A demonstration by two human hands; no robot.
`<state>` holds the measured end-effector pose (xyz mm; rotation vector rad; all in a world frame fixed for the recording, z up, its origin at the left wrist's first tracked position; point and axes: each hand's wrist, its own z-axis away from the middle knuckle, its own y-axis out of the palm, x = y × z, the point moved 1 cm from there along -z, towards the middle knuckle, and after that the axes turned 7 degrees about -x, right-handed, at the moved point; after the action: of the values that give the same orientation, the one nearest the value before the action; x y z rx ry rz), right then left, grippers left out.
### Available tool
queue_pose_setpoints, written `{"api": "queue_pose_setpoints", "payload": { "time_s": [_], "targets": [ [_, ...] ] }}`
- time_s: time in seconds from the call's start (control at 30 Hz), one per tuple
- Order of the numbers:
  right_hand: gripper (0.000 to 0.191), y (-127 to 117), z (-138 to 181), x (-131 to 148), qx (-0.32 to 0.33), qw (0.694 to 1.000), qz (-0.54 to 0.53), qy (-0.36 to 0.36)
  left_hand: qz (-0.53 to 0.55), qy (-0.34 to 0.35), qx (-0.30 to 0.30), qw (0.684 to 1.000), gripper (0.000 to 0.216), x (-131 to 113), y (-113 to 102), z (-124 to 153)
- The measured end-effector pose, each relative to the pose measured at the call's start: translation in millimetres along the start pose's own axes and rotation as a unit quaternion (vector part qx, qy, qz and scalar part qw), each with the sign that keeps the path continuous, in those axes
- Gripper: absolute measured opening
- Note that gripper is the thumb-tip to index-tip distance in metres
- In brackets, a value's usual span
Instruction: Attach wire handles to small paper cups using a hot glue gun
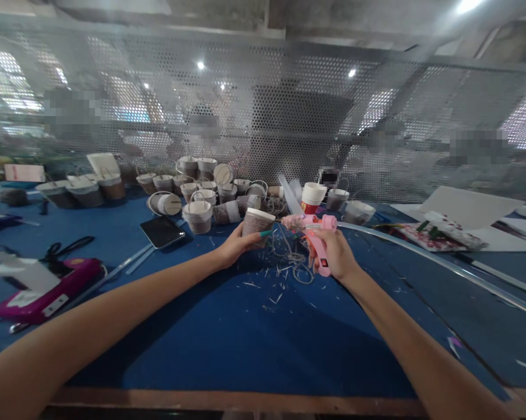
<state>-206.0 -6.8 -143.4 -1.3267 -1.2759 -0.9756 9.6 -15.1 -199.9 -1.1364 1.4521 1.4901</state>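
My left hand [237, 245] is wrapped round a paper cup [258, 220] wound with grey-brown twine, its white rim tilted upward. In my right hand [335, 251] is a pink hot glue gun [319, 233], gripped by its handle. Its nozzle points left and comes close to the cup's side; whether they touch I cannot tell. A long clear glue stick [403, 242] runs out of the gun's back toward the right. Loose twine [301, 273] and pale scraps lie on the blue table [228, 338] beneath the gun.
Several twine-wrapped cups with handles [198, 216] crowd the back of the table. Stacked paper cups [313, 195] stand behind the gun. A phone [162, 231] and a purple power strip [48, 291] lie on the left. White sheets [468, 204] and flowers [446, 230] are at right.
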Motion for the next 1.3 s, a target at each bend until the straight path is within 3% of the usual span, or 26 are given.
{"api": "queue_pose_setpoints", "payload": {
  "time_s": [0.27,0.33,0.4,0.47,0.53,0.6,0.7,0.77,0.83,0.9,1.0,1.07,1.17,1.23,1.3],
  "targets": [
    [0.026,-2.4,-2.9,-1.9,0.01,1.0,-0.014,-0.009,0.042,-0.005,-0.009,0.999,0.043,1.0,-3.0,-3.7],
    [0.03,-5.8,-3.5,-0.1,-0.019,1.0,-0.001,-0.021,0.064,-0.006,-0.021,0.998,0.037,0.7,-3.9,-6.3],
    [0.036,-11.6,-5.6,1.7,-0.08,0.993,0.084,-0.036,0.086,-0.006,-0.033,0.996,0.034,0.1,-4.7,-8.3],
    [0.038,-19.0,-9.3,2.5,-0.149,0.955,0.251,-0.046,0.101,-0.012,-0.042,0.994,0.032,-0.6,-5.7,-9.0],
    [0.039,-27.4,-14.0,0.9,-0.2,0.882,0.424,-0.038,0.104,-0.02,-0.035,0.994,0.034,-0.9,-6.7,-8.7],
    [0.046,-36.4,-19.0,-4.7,-0.225,0.819,0.528,0.011,0.103,-0.027,-0.017,0.994,0.037,-0.9,-7.7,-8.1],
    [0.048,-47.3,-24.9,-16.5,-0.225,0.779,0.582,0.068,0.112,-0.03,-0.002,0.993,0.041,-0.5,-9.1,-7.7],
    [0.045,-47.7,-26.6,-22.1,-0.208,0.774,0.597,0.026,0.119,-0.032,0.005,0.992,0.043,-0.1,-9.5,-8.0],
    [0.046,-39.8,-25.2,-24.3,-0.194,0.787,0.583,-0.064,0.122,-0.035,0.016,0.992,0.044,0.1,-9.5,-8.0],
    [0.049,-24.5,-20.5,-23.9,-0.172,0.823,0.515,-0.168,0.117,-0.037,0.029,0.992,0.046,0.0,-9.2,-7.1],
    [0.047,2.3,-9.4,-22.6,-0.063,0.891,0.354,-0.277,0.096,-0.033,0.059,0.993,0.05,-1.2,-7.8,-3.7],
    [0.045,14.6,-2.8,-22.4,0.012,0.925,0.265,-0.273,0.077,-0.03,0.084,0.993,0.053,-2.5,-6.1,-1.0],
    [0.033,21.3,2.4,-22.0,0.09,0.962,0.173,-0.191,0.047,-0.03,0.101,0.993,0.056,-4.2,-3.3,1.9],
    [0.026,21.7,3.6,-21.2,0.124,0.978,0.11,-0.13,0.025,-0.032,0.09,0.995,0.055,-4.7,-2.0,2.7],
    [0.03,22.2,4.2,-20.0,0.144,0.984,0.054,-0.095,0.005,-0.03,0.077,0.997,0.053,-4.8,-1.1,2.8]
  ]
}}
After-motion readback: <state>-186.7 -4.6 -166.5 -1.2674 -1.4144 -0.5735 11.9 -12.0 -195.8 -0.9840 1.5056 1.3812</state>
